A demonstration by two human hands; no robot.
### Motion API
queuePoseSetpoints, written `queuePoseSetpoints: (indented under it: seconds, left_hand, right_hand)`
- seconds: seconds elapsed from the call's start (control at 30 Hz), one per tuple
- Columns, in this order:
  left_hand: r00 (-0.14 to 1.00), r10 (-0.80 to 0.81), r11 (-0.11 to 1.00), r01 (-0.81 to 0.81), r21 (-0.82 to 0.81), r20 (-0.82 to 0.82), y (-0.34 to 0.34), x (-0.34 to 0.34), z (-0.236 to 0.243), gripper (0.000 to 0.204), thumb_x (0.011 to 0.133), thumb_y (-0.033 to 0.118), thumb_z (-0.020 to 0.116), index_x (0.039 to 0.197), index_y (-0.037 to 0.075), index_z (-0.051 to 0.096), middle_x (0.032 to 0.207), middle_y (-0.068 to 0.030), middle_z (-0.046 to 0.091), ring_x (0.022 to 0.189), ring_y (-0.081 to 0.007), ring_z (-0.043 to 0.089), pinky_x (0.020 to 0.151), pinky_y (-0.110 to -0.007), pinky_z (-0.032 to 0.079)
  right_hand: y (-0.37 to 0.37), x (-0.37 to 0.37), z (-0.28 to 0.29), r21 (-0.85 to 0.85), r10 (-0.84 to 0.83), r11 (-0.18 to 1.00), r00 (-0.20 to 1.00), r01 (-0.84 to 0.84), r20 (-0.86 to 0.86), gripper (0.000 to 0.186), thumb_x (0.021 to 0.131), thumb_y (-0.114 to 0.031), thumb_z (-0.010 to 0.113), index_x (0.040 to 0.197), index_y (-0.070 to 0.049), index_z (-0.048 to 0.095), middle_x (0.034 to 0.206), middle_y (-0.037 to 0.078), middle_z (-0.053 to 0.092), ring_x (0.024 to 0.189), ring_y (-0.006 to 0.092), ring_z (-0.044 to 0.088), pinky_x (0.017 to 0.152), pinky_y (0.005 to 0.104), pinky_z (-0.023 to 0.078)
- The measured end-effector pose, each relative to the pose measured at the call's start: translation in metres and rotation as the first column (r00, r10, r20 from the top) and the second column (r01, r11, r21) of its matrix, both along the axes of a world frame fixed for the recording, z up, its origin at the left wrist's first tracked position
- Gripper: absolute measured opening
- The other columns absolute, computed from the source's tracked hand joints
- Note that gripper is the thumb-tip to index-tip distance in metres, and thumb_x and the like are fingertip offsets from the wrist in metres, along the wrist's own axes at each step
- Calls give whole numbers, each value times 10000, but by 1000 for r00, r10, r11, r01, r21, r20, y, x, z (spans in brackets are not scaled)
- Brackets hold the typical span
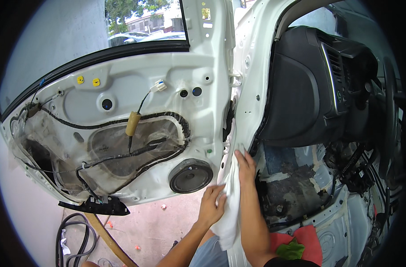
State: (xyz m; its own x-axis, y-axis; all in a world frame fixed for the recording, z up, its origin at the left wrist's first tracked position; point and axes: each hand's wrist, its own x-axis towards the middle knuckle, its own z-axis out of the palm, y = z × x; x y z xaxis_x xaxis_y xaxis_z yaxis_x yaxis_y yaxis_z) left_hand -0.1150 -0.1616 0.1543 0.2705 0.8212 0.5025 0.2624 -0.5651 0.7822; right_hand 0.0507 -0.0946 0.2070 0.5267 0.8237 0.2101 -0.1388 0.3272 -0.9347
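A long white cloth (231, 213) hangs down along the white door pillar (252, 98) of a car, between the open door and the cabin. My right hand (245, 167) grips its upper part, fingers pressed against the pillar edge. Lower down, my left hand (212, 205) has its fingers curled at the cloth's left side, partly hidden by the fabric. Left of both hands is the stripped door panel (154, 66), with a round black speaker (190, 176) at its lower corner, close above my left hand.
On the right are the black dashboard (296, 89) and a bare cabin floor (287, 191) with wiring. A red cloth (307, 238) with a green cloth (292, 249) on it lies beside my right forearm. Black rubber strips (78, 236) lie at lower left. A connector (158, 86) dangles from the door.
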Motion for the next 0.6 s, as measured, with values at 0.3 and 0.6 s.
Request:
queuePoseSetpoints:
  seconds: [0.3,0.6]
  left_hand:
    - [964,-105,938,14,-347,-246,-69,-147,-66,172,961,153,641,1039,56,759,999,-152,724,878,-306,700,810,-373,555]
    - [932,67,890,-217,-400,-356,-116,-266,-57,208,1003,139,588,1057,21,750,965,-170,738,857,-275,709,772,-378,556]
  right_hand:
    - [98,6,21,138,-339,914,534,381,774,421,951,-148,568,1334,24,597,1034,259,642,994,446,619,877,469,493]
    - [106,6,38,140,-332,907,469,397,818,406,966,-184,549,1322,0,608,985,301,678,911,497,646,816,531,512]
